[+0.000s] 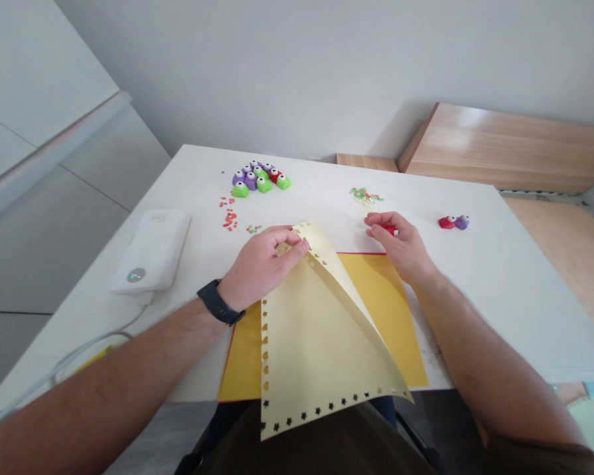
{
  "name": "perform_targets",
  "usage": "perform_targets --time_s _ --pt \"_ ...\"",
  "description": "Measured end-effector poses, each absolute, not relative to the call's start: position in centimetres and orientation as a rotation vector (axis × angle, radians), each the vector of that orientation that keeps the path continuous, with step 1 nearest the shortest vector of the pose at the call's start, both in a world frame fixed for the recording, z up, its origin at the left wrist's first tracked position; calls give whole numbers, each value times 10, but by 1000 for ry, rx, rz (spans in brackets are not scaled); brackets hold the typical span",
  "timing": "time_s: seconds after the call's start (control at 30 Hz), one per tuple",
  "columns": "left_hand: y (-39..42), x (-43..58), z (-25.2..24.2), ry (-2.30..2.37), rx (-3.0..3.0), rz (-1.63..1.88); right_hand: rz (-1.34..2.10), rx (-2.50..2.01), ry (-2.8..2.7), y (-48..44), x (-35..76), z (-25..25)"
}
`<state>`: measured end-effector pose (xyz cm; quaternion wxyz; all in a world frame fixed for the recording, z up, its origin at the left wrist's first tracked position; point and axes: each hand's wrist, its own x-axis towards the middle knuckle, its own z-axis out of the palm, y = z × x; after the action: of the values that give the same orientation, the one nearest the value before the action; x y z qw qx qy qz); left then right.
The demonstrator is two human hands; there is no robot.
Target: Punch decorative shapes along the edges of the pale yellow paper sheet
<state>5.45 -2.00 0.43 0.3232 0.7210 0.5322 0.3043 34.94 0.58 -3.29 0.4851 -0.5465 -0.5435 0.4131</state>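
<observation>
My left hand (260,264) pinches the far corner of a pale yellow paper sheet (311,336) and lifts it off the table; star-shaped holes run along the sheet's edges. Beneath it lies a darker yellow sheet (386,297) with a red sheet's edge showing under that. My right hand (400,244) rests on the table just beyond the yellow sheets, fingers closed round a small red paper punch (389,229). A dark watch sits on my left wrist.
A cluster of green, purple and red punches (258,177) sits at the far left of the white table (499,277). A red and a purple punch (453,222) lie at the right. Paper confetti (365,195) and red bits (228,218) are scattered about. A white device (151,249) with a cable lies left.
</observation>
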Motion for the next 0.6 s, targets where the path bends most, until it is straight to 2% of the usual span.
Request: perform_targets --time_s 0.3,0.6 --pt "-20 54 5 1400 1901 793 845 -1429 -1201 11 364 -29" --pt "-20 54 7 1397 1921 780 865 -1454 -1177 16 366 -36"
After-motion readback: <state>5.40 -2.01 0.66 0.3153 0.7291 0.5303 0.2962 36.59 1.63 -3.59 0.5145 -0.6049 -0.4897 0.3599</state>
